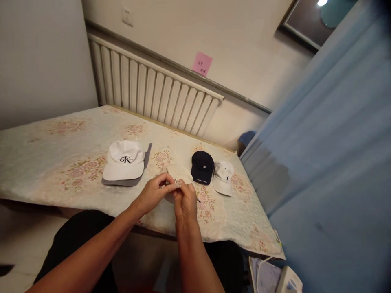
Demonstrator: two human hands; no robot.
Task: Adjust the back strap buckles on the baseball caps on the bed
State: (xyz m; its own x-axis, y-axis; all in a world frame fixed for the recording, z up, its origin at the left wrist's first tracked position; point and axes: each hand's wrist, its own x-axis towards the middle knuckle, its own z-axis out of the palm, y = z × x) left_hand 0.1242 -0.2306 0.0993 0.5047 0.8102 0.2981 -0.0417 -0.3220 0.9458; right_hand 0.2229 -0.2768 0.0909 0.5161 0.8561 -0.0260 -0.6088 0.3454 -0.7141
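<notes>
Between my hands is a pale beige cap (183,173), largely hidden behind them and hard to tell from the light tablecloth. My left hand (154,192) pinches the cap's strap near a small metal buckle (175,181). From the other side, my right hand (185,199) grips the strap with closed fingers. To the left, a white cap (124,160) with black letters lies over a grey cap (130,182), whose strap sticks out. Beyond my right hand, a navy cap (202,167) sits beside a white cap (224,177) with a small dark emblem.
A floral cloth (94,142) covers the table. Behind it stand a white radiator (146,85) and a wall with a pink note (202,64). A blue curtain (320,142) hangs along the right. A white device (289,280) with a cord is at the lower right.
</notes>
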